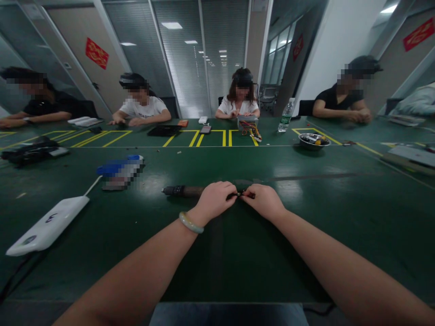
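My left hand (216, 199) and my right hand (263, 199) meet in the middle of the green table (238, 253). Both are closed in pinches around a small dark part (240, 194) held between their fingertips; it is too small to name. A dark electric screwdriver (181, 191) lies on the table just behind and to the left of my left hand, touching or nearly touching it. A pale bangle sits on my left wrist.
A white flat device with a cable (47, 228) lies at the left. A blue-and-white object (120, 172) sits beyond it. A metal bowl (314, 141), a water bottle (286, 116) and a wired box (248, 123) stand farther back. Several people sit around the table.
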Demonstrator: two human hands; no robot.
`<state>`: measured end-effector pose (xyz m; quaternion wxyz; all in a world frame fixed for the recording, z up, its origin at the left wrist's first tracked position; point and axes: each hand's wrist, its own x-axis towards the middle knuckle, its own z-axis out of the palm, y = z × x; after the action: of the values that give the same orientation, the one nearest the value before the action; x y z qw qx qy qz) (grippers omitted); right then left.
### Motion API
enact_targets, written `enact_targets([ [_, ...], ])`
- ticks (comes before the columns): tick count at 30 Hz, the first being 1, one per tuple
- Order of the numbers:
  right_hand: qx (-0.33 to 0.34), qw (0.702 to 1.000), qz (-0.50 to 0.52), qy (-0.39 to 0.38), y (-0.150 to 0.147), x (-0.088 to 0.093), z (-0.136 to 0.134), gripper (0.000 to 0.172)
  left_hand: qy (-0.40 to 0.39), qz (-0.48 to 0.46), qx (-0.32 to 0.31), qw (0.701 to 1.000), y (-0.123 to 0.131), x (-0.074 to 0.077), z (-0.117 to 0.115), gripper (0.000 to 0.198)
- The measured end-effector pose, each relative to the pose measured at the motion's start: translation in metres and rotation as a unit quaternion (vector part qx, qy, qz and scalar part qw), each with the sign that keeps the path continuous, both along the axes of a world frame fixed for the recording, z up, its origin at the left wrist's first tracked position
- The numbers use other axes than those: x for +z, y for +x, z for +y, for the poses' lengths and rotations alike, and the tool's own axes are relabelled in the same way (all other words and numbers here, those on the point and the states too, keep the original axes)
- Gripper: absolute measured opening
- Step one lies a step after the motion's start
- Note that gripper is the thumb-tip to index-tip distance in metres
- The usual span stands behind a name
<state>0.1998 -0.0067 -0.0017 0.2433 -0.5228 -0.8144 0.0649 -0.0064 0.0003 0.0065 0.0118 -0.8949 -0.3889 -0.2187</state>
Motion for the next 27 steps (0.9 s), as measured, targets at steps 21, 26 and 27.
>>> enact_targets([
  [21, 0.065, 0.989, -0.075, 0.109, 0.0014, -0.0045, 0.0057, 0.007, -0.01, -0.031, -0.013, 0.999, -0.0018, -0.0081, 0.0064, 0.011],
  [26, 0.056, 0.982, -0.11, 0.14, -0.002, -0.0036, 0.0077, 0.009, -0.015, -0.031, -0.001, 0.999, -0.001, -0.0063, 0.0047, 0.012],
  [27, 0.055, 0.981, -0.116, 0.143, -0.0028, -0.0036, 0.008, 0.011, -0.016, -0.03, 0.001, 0.999, -0.0009, -0.0058, 0.0044, 0.012],
])
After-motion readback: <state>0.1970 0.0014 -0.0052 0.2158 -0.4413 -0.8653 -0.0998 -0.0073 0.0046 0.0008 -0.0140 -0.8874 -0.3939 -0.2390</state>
